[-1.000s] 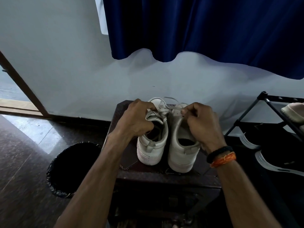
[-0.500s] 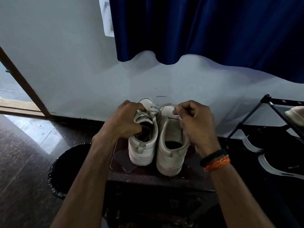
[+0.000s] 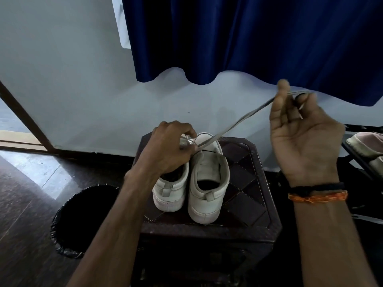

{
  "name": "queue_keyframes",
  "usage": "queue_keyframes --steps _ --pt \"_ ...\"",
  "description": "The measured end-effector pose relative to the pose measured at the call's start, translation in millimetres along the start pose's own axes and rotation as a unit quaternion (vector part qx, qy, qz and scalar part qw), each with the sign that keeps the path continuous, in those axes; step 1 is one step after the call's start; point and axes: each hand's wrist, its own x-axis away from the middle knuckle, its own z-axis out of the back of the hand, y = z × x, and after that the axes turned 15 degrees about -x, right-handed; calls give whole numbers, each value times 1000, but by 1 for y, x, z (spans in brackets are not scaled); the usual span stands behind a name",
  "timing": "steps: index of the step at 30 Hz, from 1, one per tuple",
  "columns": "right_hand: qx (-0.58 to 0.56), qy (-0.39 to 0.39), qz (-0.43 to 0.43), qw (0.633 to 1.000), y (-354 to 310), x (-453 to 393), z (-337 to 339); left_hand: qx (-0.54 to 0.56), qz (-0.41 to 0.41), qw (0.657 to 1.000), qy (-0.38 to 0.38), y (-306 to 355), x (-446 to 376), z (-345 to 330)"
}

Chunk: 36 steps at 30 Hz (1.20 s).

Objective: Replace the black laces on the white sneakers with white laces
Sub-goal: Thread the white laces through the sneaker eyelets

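Two white sneakers stand side by side, heels toward me, on a dark wooden stool. My left hand rests over the left sneaker and pinches its white lace near the top eyelets. My right hand is raised to the right, well above the stool, and pinches the far end of that white lace. The lace runs taut from the left hand up to the right hand, crossing over the toe of the right sneaker. No black lace is visible.
A black-lined waste bin stands on the dark floor left of the stool. A black shoe rack holding other shoes is at the right edge. A blue curtain hangs on the wall behind.
My right hand has left the sneakers and swung up and to the right, drawing a length of white lace out tight. My left hand stayed on the left sneaker.
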Motion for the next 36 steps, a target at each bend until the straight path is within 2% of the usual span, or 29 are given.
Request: queue_keyframes --steps 4,7,13,15,17,21,24,26,29,33,36 --pt "-31 -22 55 998 -13 -2 1 -13 9 1000 0 -6 -2 -6" --pt "-48 -29 56 997 -15 -2 1 -37 27 997 -55 4 -8 -3" --pt "-56 -54 31 996 -8 -1 -4 -142 -81 973 -160 19 -32 -3" --pt "-57 -45 34 997 -10 -2 -2 -133 -95 969 -186 18 -40 -3" --pt "-42 -30 41 998 -13 -4 4 -73 -83 976 -187 16 -47 -3" --pt "168 4 45 985 -12 -12 26 -7 -69 986 -151 24 -62 6" --pt "325 28 -34 945 5 -10 42 144 -40 981 -122 39 -72 14" --pt "384 27 -69 920 17 -5 46 273 -24 955 -114 52 -81 23" --pt "416 -11 -69 907 27 1 44 420 -7 894 -154 71 -94 34" --pt "362 -55 -48 929 19 -1 33 530 -7 818 -226 91 -103 35" --pt "288 -54 -57 954 11 1 30 592 6 765 -254 105 -104 32"
